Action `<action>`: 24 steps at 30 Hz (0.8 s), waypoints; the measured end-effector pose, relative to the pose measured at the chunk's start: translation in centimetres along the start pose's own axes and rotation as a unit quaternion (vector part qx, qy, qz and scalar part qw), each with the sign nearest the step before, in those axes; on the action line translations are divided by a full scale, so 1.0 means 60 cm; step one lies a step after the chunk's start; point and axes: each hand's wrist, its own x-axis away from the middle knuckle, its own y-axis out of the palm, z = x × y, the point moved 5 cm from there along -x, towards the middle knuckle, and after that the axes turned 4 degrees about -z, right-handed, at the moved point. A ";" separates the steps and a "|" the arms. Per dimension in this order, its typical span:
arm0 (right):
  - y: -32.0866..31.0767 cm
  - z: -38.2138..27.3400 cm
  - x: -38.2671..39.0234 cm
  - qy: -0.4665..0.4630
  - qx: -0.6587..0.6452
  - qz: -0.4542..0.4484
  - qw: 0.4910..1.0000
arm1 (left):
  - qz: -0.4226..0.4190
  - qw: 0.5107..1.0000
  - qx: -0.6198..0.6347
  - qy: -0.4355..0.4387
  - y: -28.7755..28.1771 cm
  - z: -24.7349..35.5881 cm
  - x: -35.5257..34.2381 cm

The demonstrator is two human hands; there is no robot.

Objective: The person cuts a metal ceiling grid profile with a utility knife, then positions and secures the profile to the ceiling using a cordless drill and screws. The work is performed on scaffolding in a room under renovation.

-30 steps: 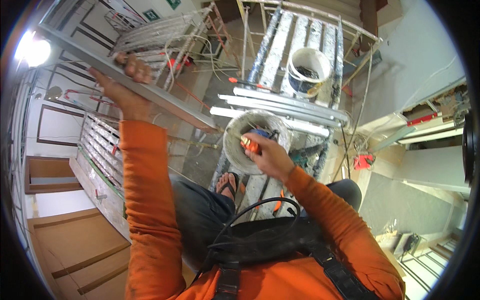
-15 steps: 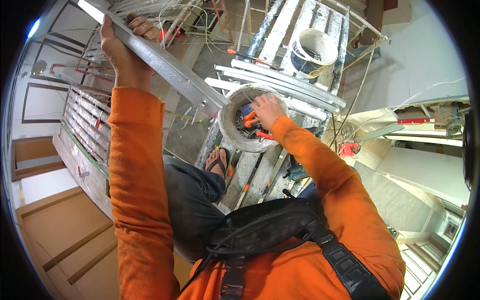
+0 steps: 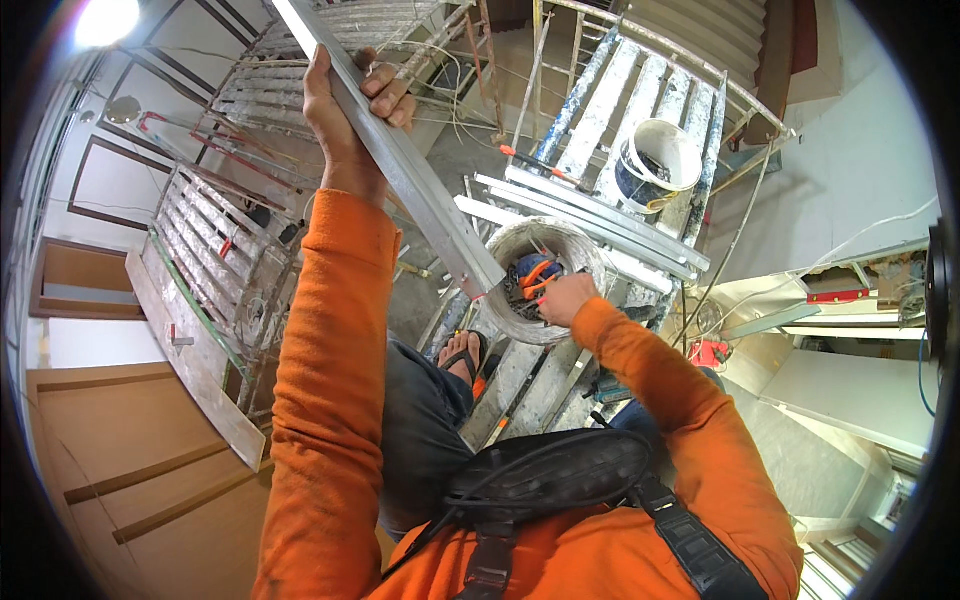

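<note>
A long metal channel (image 3: 410,185) runs slantwise from the upper left, its lower end at the rim of a plaster-crusted bucket (image 3: 575,325). My left hand (image 3: 355,125) is wrapped round the channel's upper part, thumb on the near side. My right hand (image 3: 567,298) reaches into the bucket with curled fingers, beside orange-handled tools (image 3: 540,272) and dark, jumbled bits; what its fingertips hold is hidden. Several metal channels (image 3: 590,225) lie just behind the bucket, with an orange-handled tool (image 3: 510,151) near their left end.
The bucket stands on a paint-spattered slatted platform (image 3: 510,390) by my sandalled foot (image 3: 460,352). A second bucket (image 3: 655,165) sits farther back. More scaffold platforms (image 3: 205,250) stand at left, with loose cables (image 3: 455,75) among them. A red case (image 3: 708,352) lies at right.
My right hand has gone deeper into the bucket, dipping among the tools, and is now at its right side. The channel in my left hand has tilted steeper. The view has shifted.
</note>
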 end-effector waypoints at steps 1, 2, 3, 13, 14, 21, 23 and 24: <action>-0.014 0.012 0.003 -0.002 -0.041 -0.008 0.999 | 0.006 1.000 0.007 -0.006 -0.003 -0.001 -0.002; -0.033 0.028 0.005 -0.004 -0.081 -0.015 0.997 | 0.003 1.000 0.009 0.003 -0.004 -0.001 -0.002; -0.053 0.041 0.010 -0.006 -0.120 -0.022 0.993 | -0.031 0.999 0.040 -0.002 0.000 -0.002 -0.003; -0.207 0.095 0.141 -0.043 -0.597 0.132 0.790 | -0.184 0.973 0.137 0.015 0.014 -0.002 -0.004; -0.212 0.088 0.147 -0.066 -0.616 0.147 0.771 | -0.198 0.967 0.160 0.004 0.017 -0.005 -0.005; -0.234 0.054 0.168 -0.221 -0.648 0.287 0.670 | -0.232 0.955 0.185 -0.013 0.035 -0.012 -0.009; -0.208 0.059 0.155 -0.180 -0.684 0.197 0.679 | -0.211 0.966 0.148 -0.009 0.037 -0.012 -0.007; -0.192 0.062 0.144 -0.159 -0.703 0.148 0.677 | -0.168 0.978 0.125 -0.010 0.033 -0.013 -0.008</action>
